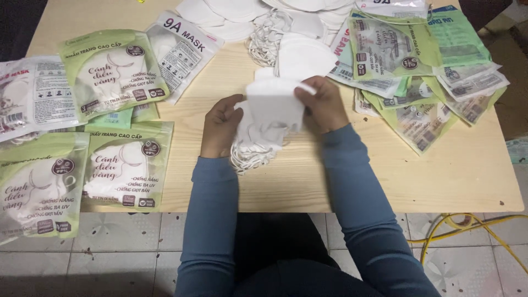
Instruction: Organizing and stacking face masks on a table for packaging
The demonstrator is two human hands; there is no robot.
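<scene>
My left hand (221, 125) and my right hand (323, 104) hold a small stack of white face masks (275, 104) between them, just above the light wooden table (385, 181). The masks' white ear loops (250, 151) hang down in a bunch under the stack, by my left hand. My right hand grips the stack's upper right edge; my left hand holds its left side. Both arms wear blue sleeves.
Green-and-white filled mask packets (113, 69) lie at the left, some overhanging the table edge. Flat empty packets (418, 82) are piled at the right. Loose white masks (258, 16) lie at the back. Yellow cable (467, 223) trails on the tiled floor.
</scene>
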